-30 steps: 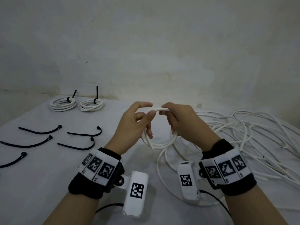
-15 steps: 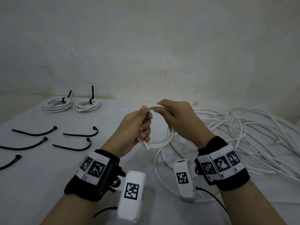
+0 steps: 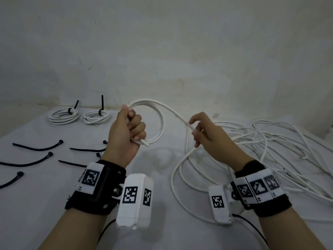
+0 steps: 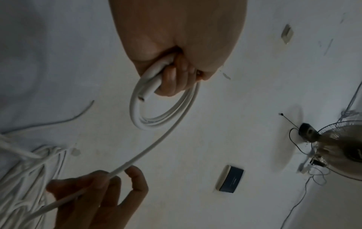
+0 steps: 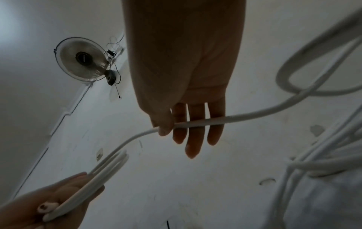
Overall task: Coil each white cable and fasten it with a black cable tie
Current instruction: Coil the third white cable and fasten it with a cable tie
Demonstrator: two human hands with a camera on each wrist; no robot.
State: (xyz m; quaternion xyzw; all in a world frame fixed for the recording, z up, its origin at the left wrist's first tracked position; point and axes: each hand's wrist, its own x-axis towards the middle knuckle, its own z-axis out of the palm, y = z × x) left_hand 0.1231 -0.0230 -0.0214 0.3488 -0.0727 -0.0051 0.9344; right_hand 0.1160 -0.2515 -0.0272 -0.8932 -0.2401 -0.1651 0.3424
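Note:
My left hand (image 3: pixel 129 127) grips a small coil of white cable (image 3: pixel 158 120) above the table, fingers curled round its loops (image 4: pixel 162 108); the cable's cut end (image 3: pixel 146 143) pokes out below the fist. From the coil the cable runs right to my right hand (image 3: pixel 201 132), which pinches it between thumb and fingers (image 5: pixel 166 125), the other fingers nearly straight. Beyond that hand the cable drops into the loose white cable pile (image 3: pixel 270 141). Several black cable ties (image 3: pixel 38 147) lie on the left of the table.
Two coiled cables (image 3: pixel 63 115) (image 3: pixel 96 116), each bound with a black tie, lie at the back left by the wall. The table (image 3: pixel 45 204) wears a white cloth. A wall fan (image 5: pixel 82 59) shows in the wrist views.
The hands were together on the coil; now they have drawn apart. My left hand has raised the coil and my right hand has slid right along the cable, stretching out a length.

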